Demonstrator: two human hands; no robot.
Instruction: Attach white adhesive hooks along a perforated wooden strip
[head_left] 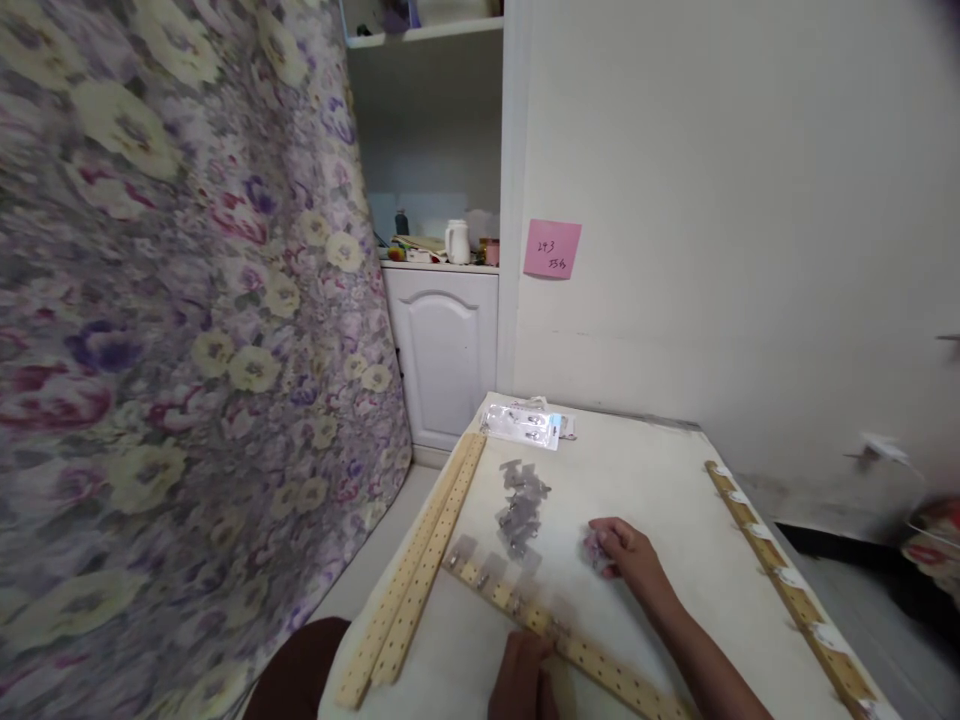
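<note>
A perforated wooden strip (592, 660) lies slantwise across the near part of the table, with several small clear plastic pieces with metal parts fixed along its far-left portion. My left hand (520, 677) is at its near edge, fingers curled against the wood; part of the hand is cut off by the frame. My right hand (630, 553) is closed on a small clump of clear plastic pieces (595, 550), held beyond the strip; their exact shape is blurred. A loose pile of similar clear pieces (521, 505) rests left of my right hand.
Two bare perforated wooden strips (427, 560) lie along the table's left edge. Another strip (787, 585), bearing white pieces, runs along the right edge. Clear packaging (521, 425) sits at the far end, near the wall. A flowered curtain (187, 300) hangs at left.
</note>
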